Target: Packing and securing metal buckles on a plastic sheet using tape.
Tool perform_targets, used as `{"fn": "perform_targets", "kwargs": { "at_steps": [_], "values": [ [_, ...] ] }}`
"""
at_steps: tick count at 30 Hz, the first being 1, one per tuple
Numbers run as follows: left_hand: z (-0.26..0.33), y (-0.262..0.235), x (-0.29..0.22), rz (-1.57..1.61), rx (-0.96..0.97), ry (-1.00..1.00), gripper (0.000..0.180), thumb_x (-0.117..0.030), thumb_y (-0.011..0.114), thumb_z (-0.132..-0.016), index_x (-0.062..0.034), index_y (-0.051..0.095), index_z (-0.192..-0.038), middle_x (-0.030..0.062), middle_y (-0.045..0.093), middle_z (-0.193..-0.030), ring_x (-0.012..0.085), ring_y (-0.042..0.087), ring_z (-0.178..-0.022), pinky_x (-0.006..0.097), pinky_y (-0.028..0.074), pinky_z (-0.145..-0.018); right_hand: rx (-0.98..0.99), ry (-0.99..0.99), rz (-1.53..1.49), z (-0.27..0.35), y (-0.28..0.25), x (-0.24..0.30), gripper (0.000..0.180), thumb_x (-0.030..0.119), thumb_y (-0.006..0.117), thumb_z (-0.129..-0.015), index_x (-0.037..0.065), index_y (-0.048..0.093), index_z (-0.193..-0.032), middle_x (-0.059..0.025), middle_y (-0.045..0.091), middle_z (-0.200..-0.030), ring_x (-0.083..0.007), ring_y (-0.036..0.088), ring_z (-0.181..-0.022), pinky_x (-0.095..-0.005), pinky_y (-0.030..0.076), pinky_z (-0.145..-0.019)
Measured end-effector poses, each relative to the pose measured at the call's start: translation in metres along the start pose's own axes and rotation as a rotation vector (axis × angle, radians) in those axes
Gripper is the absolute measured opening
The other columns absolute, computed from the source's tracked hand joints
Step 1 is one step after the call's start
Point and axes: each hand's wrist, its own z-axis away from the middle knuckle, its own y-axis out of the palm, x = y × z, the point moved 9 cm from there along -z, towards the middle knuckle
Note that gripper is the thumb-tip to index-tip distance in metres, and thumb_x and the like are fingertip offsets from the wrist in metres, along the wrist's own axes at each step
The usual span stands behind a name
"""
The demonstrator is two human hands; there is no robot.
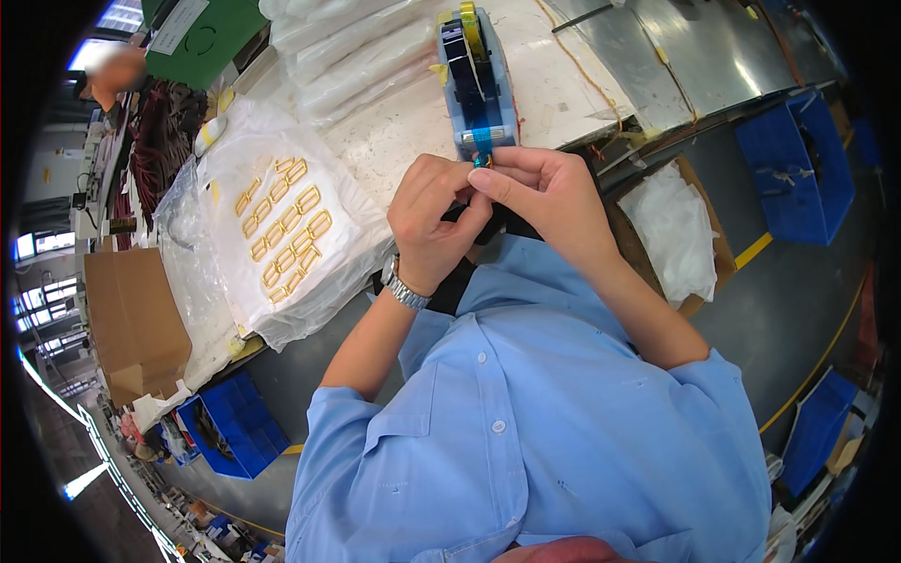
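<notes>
A blue tape dispenser (479,80) stands on the white bench top, with rolls of dark and yellow tape on it. My right hand (542,192) pinches the blue strip of tape (482,143) hanging from its front edge. My left hand (432,220), with a metal wristwatch, is closed just beside it around a small dark object that my fingers mostly hide. Left of my hands, several gold rectangular buckles (282,235) lie in rows on a white sheet inside clear plastic.
Clear plastic bags (357,47) lie at the back of the bench. A cardboard box with white wrapping (671,230) sits at my right, blue bins (793,169) beyond it and another (230,422) on the floor at left. A brown carton (131,319) stands left.
</notes>
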Motion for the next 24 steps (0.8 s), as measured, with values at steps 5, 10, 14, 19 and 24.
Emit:
{"fn": "perform_targets", "kwargs": {
  "at_steps": [5, 10, 14, 19, 24],
  "values": [
    [-0.001, -0.001, 0.0, -0.017, 0.022, -0.138, 0.021, 0.005, 0.08, -0.077, -0.0037, 0.075, -0.095, 0.0068, 0.066, -0.078, 0.0201, 0.062, -0.068, 0.031, 0.05, -0.06, -0.015, -0.045, -0.001, 0.001, 0.0, 0.004, 0.03, 0.023, 0.078, -0.101, -0.007, 0.079, -0.109, -0.0032, 0.079, -0.091, -0.0038, 0.067, -0.082, -0.0213, 0.054, -0.071],
    [0.023, 0.012, 0.005, -0.018, 0.115, -0.259, 0.017, 0.004, 0.08, -0.079, -0.0038, 0.073, -0.092, 0.006, 0.065, -0.076, 0.0199, 0.06, -0.068, 0.031, 0.049, -0.059, -0.036, 0.139, -0.178, 0.011, -0.007, -0.04, 0.032, 0.024, 0.075, -0.103, -0.008, 0.078, -0.105, -0.0051, 0.079, -0.092, -0.006, 0.07, -0.083, -0.0227, 0.058, -0.074],
    [0.046, 0.01, -0.013, 0.007, 0.125, -0.347, 0.014, 0.003, 0.079, -0.08, -0.003, 0.072, -0.091, 0.0062, 0.066, -0.077, 0.0195, 0.061, -0.069, 0.031, 0.049, -0.06, -0.015, 0.152, -0.07, 0.041, -0.005, -0.043, 0.033, 0.022, 0.072, -0.105, -0.009, 0.074, -0.116, -0.008, 0.079, -0.097, -0.0087, 0.072, -0.089, -0.0245, 0.06, -0.08],
    [0.072, -0.008, 0.004, 0.303, -0.051, -0.631, 0.014, 0.004, 0.077, -0.085, 0.0002, 0.072, -0.096, 0.0051, 0.067, -0.085, 0.0118, 0.061, -0.071, 0.026, 0.048, -0.063, 0.187, -0.066, 0.374, 0.05, 0.016, 0.007, 0.037, 0.017, 0.071, -0.105, -0.009, 0.066, -0.133, -0.0105, 0.079, -0.1, -0.0086, 0.07, -0.09, -0.0265, 0.057, -0.081],
    [0.079, -0.009, 0.004, 0.575, -0.098, -0.854, 0.007, 0.002, 0.071, -0.099, 0.0043, 0.073, -0.105, 0.0045, 0.072, -0.097, 0.0107, 0.063, -0.082, 0.025, 0.052, -0.071, 0.228, -0.134, 0.462, 0.039, 0.016, 0.008, 0.033, 0.014, 0.071, -0.104, -0.009, 0.069, -0.129, -0.0104, 0.079, -0.098, -0.0098, 0.07, -0.085, -0.0267, 0.057, -0.077]
  ]
}}
